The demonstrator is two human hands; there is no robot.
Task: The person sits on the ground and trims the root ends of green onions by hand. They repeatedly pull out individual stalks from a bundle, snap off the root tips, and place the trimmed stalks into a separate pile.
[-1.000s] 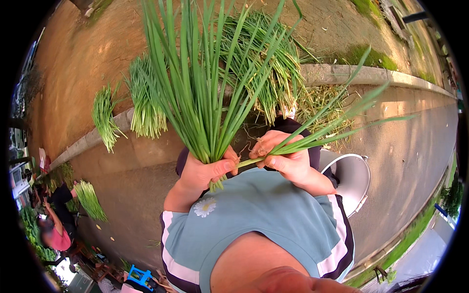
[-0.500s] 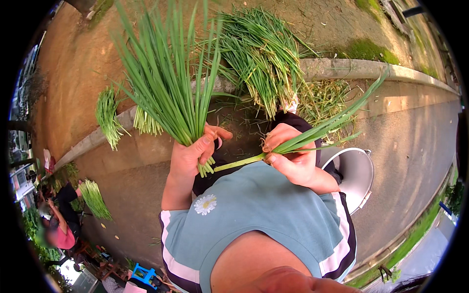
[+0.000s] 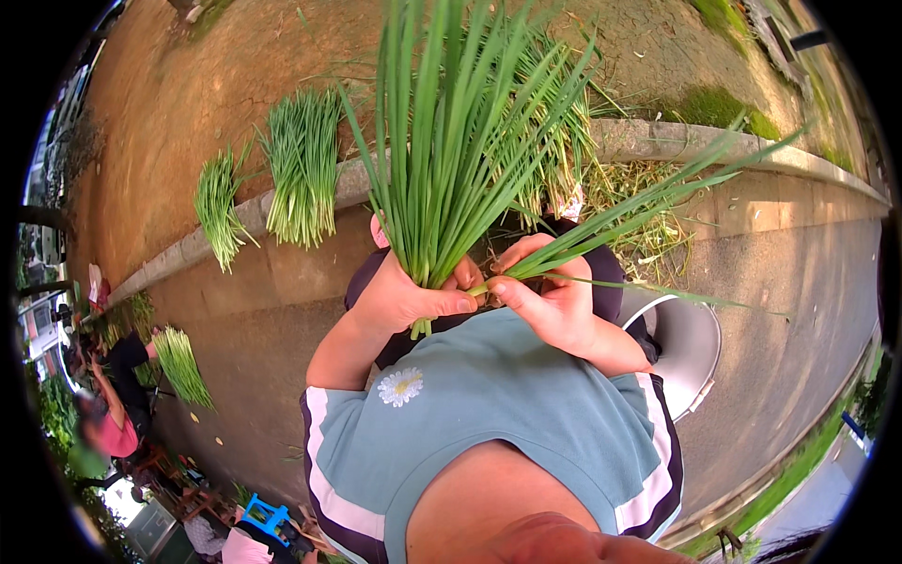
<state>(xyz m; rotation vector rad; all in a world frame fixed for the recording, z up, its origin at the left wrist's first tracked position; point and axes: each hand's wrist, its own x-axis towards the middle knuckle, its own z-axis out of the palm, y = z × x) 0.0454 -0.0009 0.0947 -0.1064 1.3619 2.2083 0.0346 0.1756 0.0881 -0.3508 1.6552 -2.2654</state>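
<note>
Closer together now, those hands! Since half a second ago the left hand (image 3: 406, 295) has swung its bunch of long green stalks (image 3: 442, 188) back toward the right, closing up the gap to the right hand (image 3: 552, 308). Left fist wrapped round the bunch low down, pale ends poking out underneath; that's a top-heavy load, and if the fingers loosen, I'd expect outer stalks to slide free. Right hand grasping too, thumb pinching a thinner sheaf of stalks (image 3: 625, 202) fanned out to the right. Its pale base meets the left thumb; a sharp sideways tug there might snap a stem. And look at that 1 long leaf trailing across the pale bucket (image 3: 691, 348); whether it touches, I can't tell, but a swing of the wrist could snag it on the rim and crease it.

Out past the knees, a big heap of greens (image 3: 554, 155) sits by the kerb (image 3: 695, 141), with straw-like scraps (image 3: 644, 211) right beside it: brush the 2 together and the litter could mix in. Over to the left, 2 bundles, a wider bundle (image 3: 305, 160) and a slimmer bundle (image 3: 218, 207), lie across the kerb edge, ends overhanging; a careless knock might tip them roadward. Farther off, another bundle (image 3: 183, 367) lies near a person in pink (image 3: 117, 434).
</note>
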